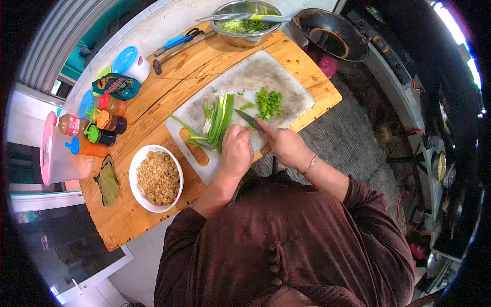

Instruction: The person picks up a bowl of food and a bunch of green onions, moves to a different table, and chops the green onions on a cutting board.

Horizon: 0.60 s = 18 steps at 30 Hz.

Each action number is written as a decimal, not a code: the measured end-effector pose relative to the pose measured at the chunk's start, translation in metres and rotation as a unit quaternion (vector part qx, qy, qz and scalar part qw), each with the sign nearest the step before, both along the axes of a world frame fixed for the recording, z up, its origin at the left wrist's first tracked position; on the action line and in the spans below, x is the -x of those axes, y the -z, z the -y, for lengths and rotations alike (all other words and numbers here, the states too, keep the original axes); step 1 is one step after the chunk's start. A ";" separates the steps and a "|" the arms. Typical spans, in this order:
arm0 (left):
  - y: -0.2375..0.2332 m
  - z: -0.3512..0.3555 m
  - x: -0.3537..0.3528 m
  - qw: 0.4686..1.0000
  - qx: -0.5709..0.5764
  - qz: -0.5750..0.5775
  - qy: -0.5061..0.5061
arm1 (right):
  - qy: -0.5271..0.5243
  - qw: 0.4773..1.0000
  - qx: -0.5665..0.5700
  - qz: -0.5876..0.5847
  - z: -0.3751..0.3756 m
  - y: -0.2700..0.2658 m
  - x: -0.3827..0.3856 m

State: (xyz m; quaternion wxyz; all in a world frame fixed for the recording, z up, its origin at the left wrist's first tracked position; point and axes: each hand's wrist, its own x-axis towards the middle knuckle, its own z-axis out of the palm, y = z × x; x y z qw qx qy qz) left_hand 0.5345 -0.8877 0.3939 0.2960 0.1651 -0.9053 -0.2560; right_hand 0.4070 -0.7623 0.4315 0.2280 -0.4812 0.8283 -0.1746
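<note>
The right hand [287,147] grasps a knife [247,118], its blade pointing far and left over a white cutting board [250,66]. The left hand [238,148] is curled just beside it, touching the near right side of a bunch of green onions [217,120]; its fingertips are hidden, so I cannot tell whether it grips them. The bunch lies on the left half of the board, partly across the handle slot. Beyond the blade, to the right, sits a pile of chopped greens [269,102].

Left of the board on the wooden surface [163,112], a white bowl [156,209] holds brown crumbly food [159,179]. Squeeze bottles [102,134] stand or lie farther left. At the far edge, a second knife [245,18] rests across a metal bowl [248,41] of cut greens.
</note>
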 end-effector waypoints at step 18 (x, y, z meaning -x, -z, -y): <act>-0.006 0.002 0.015 0.999 0.006 -0.010 0.035 | -0.015 0.997 0.022 -0.078 -0.006 -0.001 -0.011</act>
